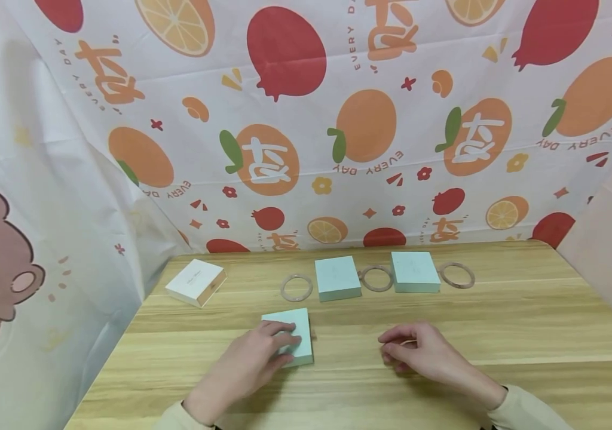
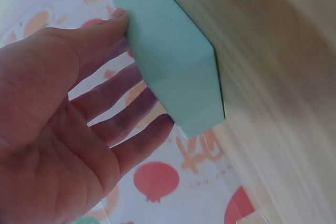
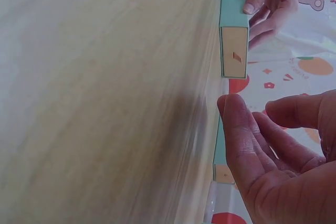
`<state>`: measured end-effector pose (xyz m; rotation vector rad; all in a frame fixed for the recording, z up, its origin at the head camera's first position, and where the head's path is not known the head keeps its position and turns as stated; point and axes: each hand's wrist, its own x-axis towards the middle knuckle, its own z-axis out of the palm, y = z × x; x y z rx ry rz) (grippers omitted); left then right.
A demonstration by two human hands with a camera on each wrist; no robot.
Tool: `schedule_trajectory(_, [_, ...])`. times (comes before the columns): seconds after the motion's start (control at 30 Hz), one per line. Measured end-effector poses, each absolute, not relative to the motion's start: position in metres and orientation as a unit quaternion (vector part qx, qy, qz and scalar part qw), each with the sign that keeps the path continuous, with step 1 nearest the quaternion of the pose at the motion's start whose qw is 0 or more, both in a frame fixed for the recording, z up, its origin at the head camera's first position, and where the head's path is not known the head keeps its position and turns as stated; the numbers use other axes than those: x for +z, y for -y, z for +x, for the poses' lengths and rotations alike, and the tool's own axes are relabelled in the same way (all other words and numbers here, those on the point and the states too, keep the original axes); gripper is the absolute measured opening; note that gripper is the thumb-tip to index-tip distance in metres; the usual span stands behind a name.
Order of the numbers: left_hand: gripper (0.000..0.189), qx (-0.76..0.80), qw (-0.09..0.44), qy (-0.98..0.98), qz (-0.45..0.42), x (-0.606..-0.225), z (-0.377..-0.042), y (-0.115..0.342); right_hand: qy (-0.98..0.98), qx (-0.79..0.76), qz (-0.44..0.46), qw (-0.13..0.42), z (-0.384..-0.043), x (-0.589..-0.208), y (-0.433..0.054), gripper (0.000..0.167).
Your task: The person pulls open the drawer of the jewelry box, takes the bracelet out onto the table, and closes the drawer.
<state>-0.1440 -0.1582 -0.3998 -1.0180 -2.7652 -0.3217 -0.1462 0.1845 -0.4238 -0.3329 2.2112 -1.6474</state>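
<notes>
A mint-green box (image 1: 302, 334) lies on the table with my left hand (image 1: 254, 352) resting on it. In the left wrist view, the fingertips (image 2: 167, 120) touch its top face and the thumb lies at its near edge. The right wrist view shows the box's beige end (image 3: 234, 51) with a small brown tab. My right hand (image 1: 419, 352) hovers to the right, its fingers loosely bent with nothing between them.
Along the back stand two more mint-green boxes (image 1: 338, 277) (image 1: 415, 272), with three bangles (image 1: 283, 289) (image 1: 363, 285) (image 1: 473, 280) beside them. A white box (image 1: 195, 280) lies at the back left of the wooden table (image 1: 532, 334). A fruit-print cloth (image 1: 306, 131) hangs behind.
</notes>
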Motion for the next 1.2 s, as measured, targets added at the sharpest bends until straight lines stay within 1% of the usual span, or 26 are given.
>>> schedule_trajectory(0.13, [0.025, -0.112, 0.089, 0.935, -0.324, -0.397, -0.151, 0.167, -0.78, -0.587, -0.116, 0.183, -0.146, -0.424, -0.185, 0.03])
schedule_trajectory(0.27, [0.024, -0.119, 0.076, 0.941, -0.306, -0.396, -0.158, 0.174, -0.78, -0.587, -0.114, 0.184, -0.145, -0.425, -0.186, 0.03])
schedule_trajectory(0.5, [0.022, -0.139, 0.069, 0.94, -0.303, -0.396, -0.171, 0.187, -0.78, -0.586, -0.116, 0.183, -0.145, -0.426, -0.187, 0.03])
schedule_trajectory(0.77, [0.021, -0.161, 0.039, 0.949, -0.268, -0.392, -0.189, 0.199, -0.782, -0.586, -0.113, 0.178, -0.145, -0.426, -0.187, 0.028])
schedule_trajectory(1.2, [0.02, -0.175, 0.032, 0.951, -0.252, -0.394, -0.219, 0.215, -0.782, -0.587, -0.108, 0.181, -0.145, -0.428, -0.189, 0.028])
